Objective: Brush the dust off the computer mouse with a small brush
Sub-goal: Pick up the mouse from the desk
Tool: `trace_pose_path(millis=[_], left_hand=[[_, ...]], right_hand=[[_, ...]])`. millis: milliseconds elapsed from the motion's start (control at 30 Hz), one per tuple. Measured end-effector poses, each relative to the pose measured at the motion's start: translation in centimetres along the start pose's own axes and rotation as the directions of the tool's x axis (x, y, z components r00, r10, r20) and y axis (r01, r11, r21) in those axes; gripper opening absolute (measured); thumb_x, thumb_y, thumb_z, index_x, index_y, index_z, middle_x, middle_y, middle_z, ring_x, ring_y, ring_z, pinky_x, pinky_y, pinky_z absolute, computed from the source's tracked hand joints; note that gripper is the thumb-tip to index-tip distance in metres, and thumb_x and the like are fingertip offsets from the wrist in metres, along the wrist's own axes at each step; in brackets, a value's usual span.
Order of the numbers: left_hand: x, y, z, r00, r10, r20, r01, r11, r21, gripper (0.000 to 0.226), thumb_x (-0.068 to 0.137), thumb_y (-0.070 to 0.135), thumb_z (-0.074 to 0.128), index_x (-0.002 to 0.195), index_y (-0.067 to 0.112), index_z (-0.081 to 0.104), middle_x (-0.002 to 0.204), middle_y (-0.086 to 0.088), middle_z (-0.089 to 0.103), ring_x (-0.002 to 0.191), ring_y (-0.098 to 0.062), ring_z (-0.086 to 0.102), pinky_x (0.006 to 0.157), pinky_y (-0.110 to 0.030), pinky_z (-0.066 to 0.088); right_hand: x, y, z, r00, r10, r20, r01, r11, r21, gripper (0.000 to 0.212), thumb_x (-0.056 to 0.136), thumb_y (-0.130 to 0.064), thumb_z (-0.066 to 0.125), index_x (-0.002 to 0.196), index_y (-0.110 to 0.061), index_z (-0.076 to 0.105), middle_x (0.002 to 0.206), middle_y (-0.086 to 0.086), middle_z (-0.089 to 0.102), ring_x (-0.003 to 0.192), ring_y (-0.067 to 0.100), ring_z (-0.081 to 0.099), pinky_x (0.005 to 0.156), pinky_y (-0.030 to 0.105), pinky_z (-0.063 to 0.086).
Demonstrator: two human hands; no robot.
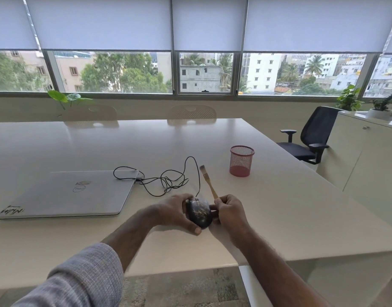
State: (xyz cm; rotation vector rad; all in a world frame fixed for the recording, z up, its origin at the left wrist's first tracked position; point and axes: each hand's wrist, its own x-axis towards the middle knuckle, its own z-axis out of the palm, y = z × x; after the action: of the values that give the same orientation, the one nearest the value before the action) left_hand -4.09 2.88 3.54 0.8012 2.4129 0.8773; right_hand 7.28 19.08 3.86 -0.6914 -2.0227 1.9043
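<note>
A black, dust-speckled computer mouse (199, 213) sits near the front of the white table (279, 207). My left hand (175, 212) grips the mouse from its left side, thumb curled under its near end. My right hand (229, 210) holds the wooden handle of a small brush (209, 182) right beside the mouse. The brush points up and away, its bristles in the air well above the mouse. The mouse's black cable (164, 180) runs in loose loops back to the laptop.
A closed silver laptop (66, 193) lies to the left of the mouse. A red mesh pen cup (241, 161) stands behind and to the right. A black office chair (307, 138) is past the table's right edge, and two pale chairs are at the far side.
</note>
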Motion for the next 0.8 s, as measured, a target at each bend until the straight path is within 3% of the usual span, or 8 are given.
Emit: trace_pose_path(millis=[200,333,500,800], left_hand=[[-1.8,0.4,1.2,0.995,0.022,-0.095,-0.010,0.992,0.122,0.137,0.033,0.075,0.090,0.151,0.021,0.045,0.131,0.010,0.039,0.123,-0.015,0.047,0.113,-0.027,0.040],[-3.1,0.7,1.9,0.988,0.045,-0.147,-0.020,0.986,0.167,0.134,0.034,0.076,0.086,0.149,0.018,0.047,0.133,0.009,0.042,0.125,-0.019,0.048,0.114,-0.041,0.046],[-5.2,1.0,3.0,0.978,0.080,-0.193,-0.049,0.986,0.157,0.132,0.036,0.077,0.084,0.148,0.017,0.047,0.132,0.006,0.050,0.122,-0.020,0.048,0.111,-0.044,0.048],[-8.4,1.8,5.6,0.957,0.114,-0.265,-0.072,0.984,0.166,0.126,0.046,0.074,0.070,0.153,0.017,0.038,0.143,0.001,0.045,0.127,-0.019,0.039,0.112,-0.038,0.039]], right_hand=[[-0.8,0.1,-0.4,1.000,-0.004,-0.001,0.004,1.000,0.009,0.017,0.105,-0.012,0.049,0.093,-0.006,0.058,0.103,0.024,0.074,0.072,0.026,0.063,0.066,0.040,0.054],[-1.8,0.2,-0.7,1.000,0.009,0.027,-0.009,1.000,0.004,0.016,0.106,-0.014,0.048,0.095,-0.007,0.058,0.103,0.022,0.074,0.084,0.033,0.067,0.078,0.050,0.059],[-3.5,0.3,-1.2,0.999,0.013,0.048,-0.014,1.000,0.013,0.017,0.107,-0.013,0.047,0.094,-0.007,0.056,0.103,0.023,0.073,0.082,0.031,0.066,0.069,0.041,0.057],[-6.7,0.1,-2.2,0.999,-0.040,0.033,0.037,0.996,0.078,0.015,0.107,-0.010,0.047,0.098,-0.004,0.058,0.090,0.015,0.073,0.077,0.025,0.067,0.075,0.040,0.059]])
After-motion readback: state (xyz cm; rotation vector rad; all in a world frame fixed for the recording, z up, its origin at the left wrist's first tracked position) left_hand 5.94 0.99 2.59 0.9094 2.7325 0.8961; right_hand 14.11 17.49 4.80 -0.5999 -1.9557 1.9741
